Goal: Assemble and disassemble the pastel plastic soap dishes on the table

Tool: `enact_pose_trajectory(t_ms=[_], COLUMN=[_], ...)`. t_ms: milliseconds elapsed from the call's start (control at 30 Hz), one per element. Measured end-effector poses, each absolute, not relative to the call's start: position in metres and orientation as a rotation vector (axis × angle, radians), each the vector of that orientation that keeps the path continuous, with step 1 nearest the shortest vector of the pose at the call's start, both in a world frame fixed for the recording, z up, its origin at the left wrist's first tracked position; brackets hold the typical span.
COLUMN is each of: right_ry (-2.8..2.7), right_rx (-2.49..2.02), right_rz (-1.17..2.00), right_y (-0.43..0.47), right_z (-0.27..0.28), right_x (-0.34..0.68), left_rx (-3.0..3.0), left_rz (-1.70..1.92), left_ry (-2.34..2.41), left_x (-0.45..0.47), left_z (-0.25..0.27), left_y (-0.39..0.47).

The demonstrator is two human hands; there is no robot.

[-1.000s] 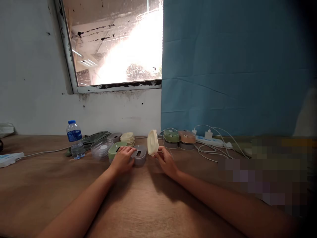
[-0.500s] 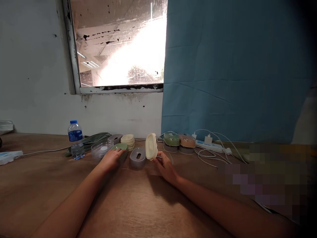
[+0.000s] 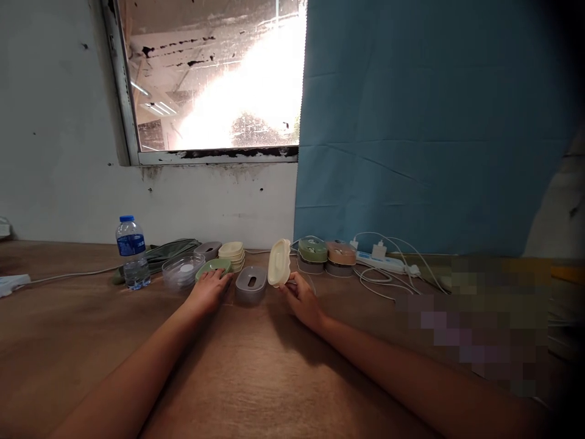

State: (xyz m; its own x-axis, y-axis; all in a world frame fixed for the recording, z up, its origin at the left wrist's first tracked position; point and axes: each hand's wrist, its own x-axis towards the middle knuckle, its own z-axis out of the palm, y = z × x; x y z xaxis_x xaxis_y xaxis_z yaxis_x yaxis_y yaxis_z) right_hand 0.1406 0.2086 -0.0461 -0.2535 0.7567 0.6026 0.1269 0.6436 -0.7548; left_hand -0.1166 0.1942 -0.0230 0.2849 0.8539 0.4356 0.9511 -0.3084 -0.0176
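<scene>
i can see the person's right hand [image 3: 305, 305] gripping a cream dish [image 3: 278, 263], nearly on edge, just right of the gray box [image 3: 250, 292]. the left hand [image 3: 210, 291] lies over a green dish [image 3: 214, 266], just left of the gray box; i cannot tell whether it grips. right of the gray box, a green-topped box [image 3: 313, 250] and brown-topped box [image 3: 340, 252] look done to me; the cream dish isn't yet set down, and the gray box has no cover.

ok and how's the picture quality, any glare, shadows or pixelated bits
Head view: the window glares, partly blown out to white; a shadow darkens the table beneath the right hand; pixelation hides the lower right; the far right edge falls to black.
</scene>
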Motion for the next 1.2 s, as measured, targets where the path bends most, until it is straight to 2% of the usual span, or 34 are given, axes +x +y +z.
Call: enact_pose_trajectory(t_ms=[333,833,1200], right_ry=[-1.695,-1.662,-1.785], right_rx=[-0.654,-0.65,-0.774], right_rz=[0.682,0.548,0.492], right_y=[0.214,0.223,0.26], right_z=[-0.046,-0.038,-0.024], right_x=[0.141,0.149,0.156], left_rx=[-2.517,-2.396,-2.352], left_rz=[-0.476,-0.332,-0.353], left_ry=[-1.233,-1.487,-1.576], left_x=[-0.068,-0.025,-0.032], left_z=[-0.033,-0.033,-0.036], left_y=[0.186,0.262,0.295])
